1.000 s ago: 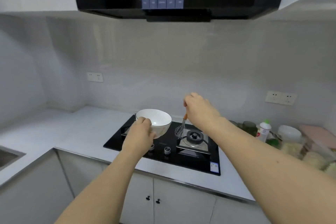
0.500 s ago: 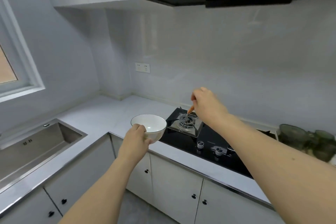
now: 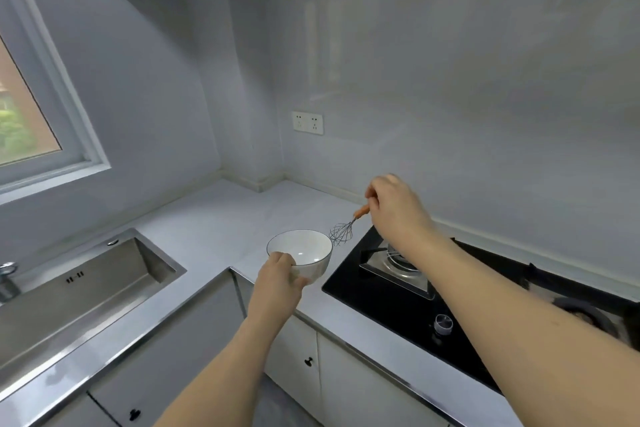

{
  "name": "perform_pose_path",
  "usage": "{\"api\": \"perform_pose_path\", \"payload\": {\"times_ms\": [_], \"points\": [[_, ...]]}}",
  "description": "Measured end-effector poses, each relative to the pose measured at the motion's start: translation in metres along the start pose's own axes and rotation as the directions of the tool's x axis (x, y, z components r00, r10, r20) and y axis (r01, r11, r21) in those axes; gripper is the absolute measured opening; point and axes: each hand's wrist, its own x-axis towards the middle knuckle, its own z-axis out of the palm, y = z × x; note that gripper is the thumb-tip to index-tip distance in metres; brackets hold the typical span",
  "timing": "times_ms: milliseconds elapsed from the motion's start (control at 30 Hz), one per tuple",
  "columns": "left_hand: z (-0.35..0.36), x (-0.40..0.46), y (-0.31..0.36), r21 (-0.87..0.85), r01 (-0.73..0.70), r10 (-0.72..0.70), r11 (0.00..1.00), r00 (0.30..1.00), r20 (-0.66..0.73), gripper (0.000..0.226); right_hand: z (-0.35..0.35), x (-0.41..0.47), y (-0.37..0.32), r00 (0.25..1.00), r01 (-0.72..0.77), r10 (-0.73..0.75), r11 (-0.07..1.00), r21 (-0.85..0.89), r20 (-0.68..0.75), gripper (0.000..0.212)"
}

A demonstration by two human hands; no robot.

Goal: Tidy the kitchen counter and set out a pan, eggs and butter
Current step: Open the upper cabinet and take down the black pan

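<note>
Two forearms in view, both bare from lower frame edge to wrist; no sleeve edge visible. Left hand (image 3: 278,282): bare, no glove, no ring/watch/band seen on wrist. Right hand (image 3: 398,210): bare too, no glove, wrist w/o watch or strap. Right forearm fills lower-right of frame, looks wide nr the lens (wide-angle stretch). Small dark spot on right forearm. Nails not discernible, too blurred. Rest of person not seen.
</note>
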Motion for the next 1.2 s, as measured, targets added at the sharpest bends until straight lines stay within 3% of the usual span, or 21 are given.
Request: {"api": "perform_pose_path", "payload": {"times_ms": [300,633,867,1200], "points": [[0.023,0.093,-0.016,0.131,-0.078,0.078,0.988,0.997,0.007,0.019,0.054,0.067,0.039,0.999,-0.012,0.009,0.996,0.087,0.034,0.018],[0.036,0.152,-0.041,0.16,-0.126,0.115,0.979,0.991,0.076,0.024,0.077,0.116,0.051,0.995,-0.08,0.084,0.993,0.085,-0.047,0.017],[0.023,0.215,-0.088,0.172,-0.124,0.115,0.977,0.991,0.062,0.02,0.123,0.178,0.028,0.995,-0.053,0.061,0.994,0.097,-0.082,0.019],[-0.007,0.378,-0.201,0.119,0.004,-0.005,0.993,1.0,0.007,0.02,0.208,0.338,-0.044,0.987,-0.1,0.111,0.99,0.1,-0.113,0.02]]}}
